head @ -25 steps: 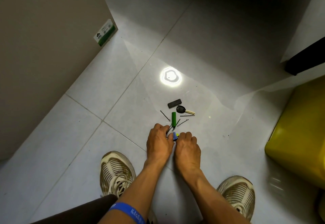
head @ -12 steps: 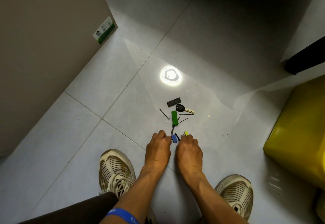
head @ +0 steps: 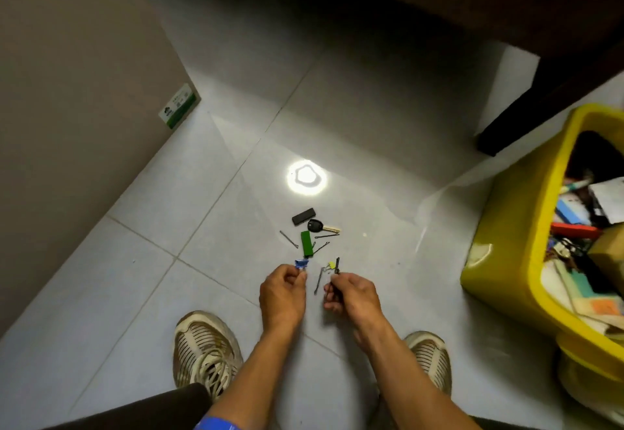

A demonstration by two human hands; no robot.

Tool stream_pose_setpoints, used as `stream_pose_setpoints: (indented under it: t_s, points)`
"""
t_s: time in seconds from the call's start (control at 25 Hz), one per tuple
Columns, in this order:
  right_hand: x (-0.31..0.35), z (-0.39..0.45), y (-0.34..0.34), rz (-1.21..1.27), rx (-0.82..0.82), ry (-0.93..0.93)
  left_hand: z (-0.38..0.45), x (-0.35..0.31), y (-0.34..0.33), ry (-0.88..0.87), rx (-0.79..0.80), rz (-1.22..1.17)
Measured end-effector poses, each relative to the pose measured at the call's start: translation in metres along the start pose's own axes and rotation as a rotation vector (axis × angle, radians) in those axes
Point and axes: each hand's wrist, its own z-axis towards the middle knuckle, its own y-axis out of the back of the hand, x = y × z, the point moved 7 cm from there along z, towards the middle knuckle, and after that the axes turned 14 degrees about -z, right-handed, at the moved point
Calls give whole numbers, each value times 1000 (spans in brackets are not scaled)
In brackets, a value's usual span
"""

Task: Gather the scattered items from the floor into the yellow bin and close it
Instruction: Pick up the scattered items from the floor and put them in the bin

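Observation:
My left hand (head: pixel 283 296) pinches a small blue binder clip (head: pixel 301 263) just above the floor. My right hand (head: pixel 351 294) grips a thin dark clip (head: pixel 337 266); a small yellow clip (head: pixel 331 264) shows beside its tip, and a hairpin (head: pixel 318 281) lies between my hands. Farther out on the tiles lie a green lighter (head: pixel 306 244), a black car key (head: pixel 320 226), a black rectangular piece (head: pixel 303 216) and several hairpins (head: pixel 289 239). The open yellow bin (head: pixel 506 247) stands at the right, full of assorted items.
A brown cabinet wall with a green-and-white sticker (head: pixel 178 105) runs along the left. Dark furniture (head: pixel 540 98) overhangs at the upper right. My two shoes (head: pixel 202 355) stand close behind my hands. A bright light reflection (head: pixel 306 177) sits on the tiles.
My hands have come apart and lifted from the floor, the left with the blue clip, the right with a dark clip. The view has shifted, showing the bin's open top.

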Motion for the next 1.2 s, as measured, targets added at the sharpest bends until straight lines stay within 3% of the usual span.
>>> stream_pose_setpoints:
  t_s: [0.08,0.2,0.32,0.44,0.52,0.6,0.72,0.8,1.0,1.2]
  points:
    - [21,-26,23,424,-20,10,-9,-31,-12,-15,1,-97]
    - [60,-77,83,962,-99,154,-52,-108,-65,-108,205,-264]
    - [98,-130,159,1165,-223,294,-115,-193,-126,-261,436,-333]
    - [133,-167,224,1178,-320,305,-162,-263,-175,-451,652,-281]
    - [140,-172,244,1086,-320,225,-169,-279,-191,-450,705,-156]
    - [133,-169,237,916,-335,131,-154,-261,-180,-383,630,-59]
    - [110,-142,185,734,-346,130,-112,-186,-129,-235,482,18]
    - [92,-122,131,583,-260,113,-83,-128,-88,-116,362,109]
    - [33,-49,24,-69,-135,-8,-26,-11,8,178,89,283]
    - [1,12,3,-822,-337,-31,-10,45,33,109,80,461]
